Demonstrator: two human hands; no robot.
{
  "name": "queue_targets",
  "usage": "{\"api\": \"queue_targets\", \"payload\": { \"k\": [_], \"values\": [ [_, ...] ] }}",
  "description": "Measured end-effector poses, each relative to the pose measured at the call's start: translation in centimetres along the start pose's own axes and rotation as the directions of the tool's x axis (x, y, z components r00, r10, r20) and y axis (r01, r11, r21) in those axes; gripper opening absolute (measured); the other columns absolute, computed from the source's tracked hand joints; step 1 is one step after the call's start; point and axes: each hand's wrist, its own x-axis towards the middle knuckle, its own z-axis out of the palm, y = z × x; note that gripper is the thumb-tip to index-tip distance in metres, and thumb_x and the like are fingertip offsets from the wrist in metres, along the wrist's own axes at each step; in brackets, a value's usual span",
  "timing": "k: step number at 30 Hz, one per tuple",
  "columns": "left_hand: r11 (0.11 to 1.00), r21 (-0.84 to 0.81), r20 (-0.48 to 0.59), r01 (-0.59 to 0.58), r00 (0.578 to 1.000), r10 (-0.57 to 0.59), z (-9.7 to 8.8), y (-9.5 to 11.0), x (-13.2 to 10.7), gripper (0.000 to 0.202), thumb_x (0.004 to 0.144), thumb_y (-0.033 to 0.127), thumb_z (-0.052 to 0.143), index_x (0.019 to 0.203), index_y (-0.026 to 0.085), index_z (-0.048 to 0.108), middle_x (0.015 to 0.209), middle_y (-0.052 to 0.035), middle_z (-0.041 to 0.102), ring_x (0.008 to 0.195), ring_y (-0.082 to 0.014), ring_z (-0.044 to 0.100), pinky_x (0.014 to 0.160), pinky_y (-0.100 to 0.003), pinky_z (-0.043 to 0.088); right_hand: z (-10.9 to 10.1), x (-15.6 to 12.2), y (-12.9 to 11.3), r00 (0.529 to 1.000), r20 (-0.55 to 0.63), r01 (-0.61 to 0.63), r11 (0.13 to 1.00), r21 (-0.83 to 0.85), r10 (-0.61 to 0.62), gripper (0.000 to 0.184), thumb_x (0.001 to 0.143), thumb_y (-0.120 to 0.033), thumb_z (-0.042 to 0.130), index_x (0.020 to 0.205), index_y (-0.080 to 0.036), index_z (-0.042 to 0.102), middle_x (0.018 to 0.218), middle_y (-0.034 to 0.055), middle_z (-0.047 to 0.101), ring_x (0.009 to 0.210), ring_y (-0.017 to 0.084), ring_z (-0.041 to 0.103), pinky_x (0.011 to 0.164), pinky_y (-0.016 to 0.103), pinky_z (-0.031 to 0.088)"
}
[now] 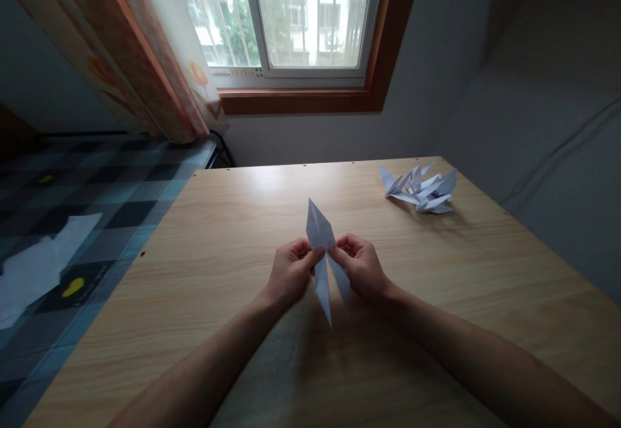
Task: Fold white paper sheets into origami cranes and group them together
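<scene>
Between my two hands is a folded white paper (319,226), held above the wooden table. One pointed end faces away from me, and two narrow legs with a slit between them point toward me. My left hand (292,267) pinches its left side near the middle, thumb on top. On the opposite side my right hand (361,264) grips it the same way, the thumbs close together at the top of the slit. The fingers beneath the paper are partly hidden.
Several folded white paper cranes (427,190) lie in a cluster at the table's far right corner. The wooden table (233,221) borders a bed with a checked cover (160,168) on the left, where white paper sheets (43,266) lie. A window (310,21) and wall stand beyond.
</scene>
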Motion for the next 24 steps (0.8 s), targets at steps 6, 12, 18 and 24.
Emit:
{"api": "queue_targets", "payload": {
  "k": [6,12,18,24],
  "values": [
    [0.999,-0.014,-0.083,-0.046,0.996,0.045,0.50,0.05,-0.01,0.036,0.069,0.033,0.080,0.093,0.016,0.059,0.066,0.0020,0.064,0.058,-0.0121,0.059,0.055,-0.022,0.044,0.01,0.21,0.06,0.999,-0.041,0.010,1.000,0.020,-0.009,0.033,0.068,-0.045,0.079,0.071,-0.017,0.061,0.064,-0.0004,0.064,0.057,0.014,0.058,0.055,0.026,0.045],
    [0.996,-0.038,-0.135,-0.083,0.988,0.077,0.97,0.41,-0.30,0.038,0.066,0.027,0.081,0.090,0.017,0.053,0.073,0.0010,0.066,0.058,-0.0107,0.061,0.055,-0.022,0.045,0.03,0.16,0.35,0.998,-0.032,0.054,0.997,0.055,-0.052,0.030,0.075,-0.044,0.074,0.080,-0.018,0.062,0.067,-0.0010,0.065,0.061,0.014,0.061,0.059,0.026,0.048],
    [0.996,-0.029,-0.126,-0.088,0.989,0.084,0.85,0.36,-0.23,0.026,0.068,0.026,0.078,0.076,0.014,0.057,0.066,0.0020,0.062,0.057,-0.0087,0.057,0.055,-0.020,0.042,-0.05,0.10,0.74,0.997,-0.011,0.073,0.991,0.115,-0.072,0.030,0.089,-0.045,0.058,0.077,-0.018,0.062,0.066,-0.0018,0.060,0.055,0.011,0.054,0.052,0.023,0.044],
    [0.995,-0.041,-0.085,-0.089,0.993,0.086,0.70,-0.07,-0.14,0.023,0.071,0.027,0.076,0.078,0.015,0.058,0.069,0.0014,0.062,0.062,-0.0101,0.054,0.059,-0.022,0.042,-0.20,0.05,0.62,0.995,-0.024,0.094,0.992,0.078,-0.093,0.022,0.084,-0.040,0.065,0.082,-0.018,0.065,0.067,-0.0019,0.062,0.057,0.011,0.054,0.054,0.022,0.043]
  ]
}}
